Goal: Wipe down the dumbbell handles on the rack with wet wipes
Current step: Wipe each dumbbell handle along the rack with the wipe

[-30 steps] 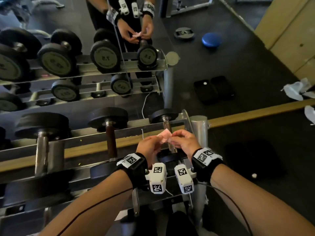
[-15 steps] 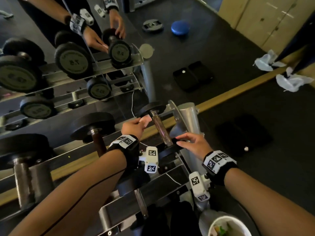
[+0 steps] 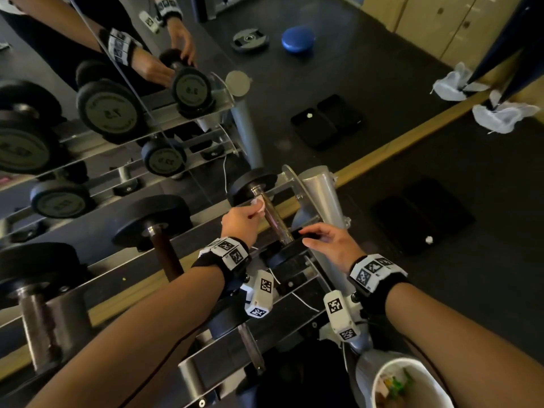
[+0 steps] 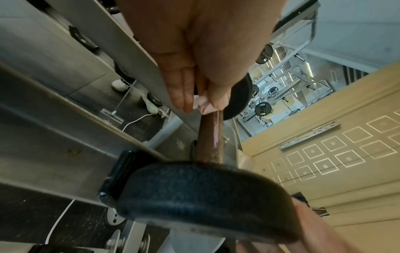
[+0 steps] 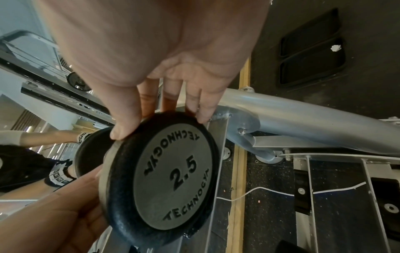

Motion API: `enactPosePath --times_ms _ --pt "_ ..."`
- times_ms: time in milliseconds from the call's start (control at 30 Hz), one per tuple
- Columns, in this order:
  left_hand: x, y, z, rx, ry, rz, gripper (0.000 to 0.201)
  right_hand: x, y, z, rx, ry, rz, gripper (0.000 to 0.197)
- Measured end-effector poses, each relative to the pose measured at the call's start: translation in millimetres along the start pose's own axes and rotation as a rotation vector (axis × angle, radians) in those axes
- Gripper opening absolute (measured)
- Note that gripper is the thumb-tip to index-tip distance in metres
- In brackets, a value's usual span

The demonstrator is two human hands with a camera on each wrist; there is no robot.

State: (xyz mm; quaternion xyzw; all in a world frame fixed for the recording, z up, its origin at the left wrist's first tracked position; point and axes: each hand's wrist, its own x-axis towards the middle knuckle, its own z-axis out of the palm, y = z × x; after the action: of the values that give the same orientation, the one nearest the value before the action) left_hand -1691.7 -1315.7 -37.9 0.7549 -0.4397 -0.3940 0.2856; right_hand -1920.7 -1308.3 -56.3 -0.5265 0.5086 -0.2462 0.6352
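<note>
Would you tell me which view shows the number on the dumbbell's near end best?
The right wrist view: the dumbbell's near end faces it, reading 2.5. The head and left wrist views show only its black rim.

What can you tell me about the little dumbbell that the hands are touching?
The dumbbell is small, with two round black rubbery-looking heads joined by a brownish metal handle. The near head has a grey face reading 2.5 and TECHNOGYM. It lies on the rack at its right end, handle pointing away. The left hand presses a pinkish wipe on the handle; the right hand holds the near head's rim.
</note>
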Motion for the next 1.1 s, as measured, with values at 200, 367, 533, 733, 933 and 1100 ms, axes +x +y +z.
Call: enactPosePath --times_ms 200,367,533,733,933,1100 --pt "-9 -4 3 0.021 -0.095 0.007 0.021 1 -3 0 -0.021 0.011 0.010 0.019" --pt "-6 -6 -19 -0.126 0.068 -0.064 0.013 0 -4 1 0.007 0.000 -0.005 0.020" --pt "2 -2 -14 -0.068 0.131 -0.039 0.024 2 -3 1 0.022 -0.008 -0.007 0.019" --pt "-9 0 5 0.043 -0.040 0.007 0.029 6 2 -1 0.030 -0.013 0.001 0.019" --pt "-20 -9 -6 0.324 -0.300 0.123 0.020 9 -1 -2 0.043 -0.030 0.009 0.021" --pt "-10 0 -25 -0.048 0.027 -0.022 0.026 7 -2 -2 0.033 -0.032 0.004 0.019"
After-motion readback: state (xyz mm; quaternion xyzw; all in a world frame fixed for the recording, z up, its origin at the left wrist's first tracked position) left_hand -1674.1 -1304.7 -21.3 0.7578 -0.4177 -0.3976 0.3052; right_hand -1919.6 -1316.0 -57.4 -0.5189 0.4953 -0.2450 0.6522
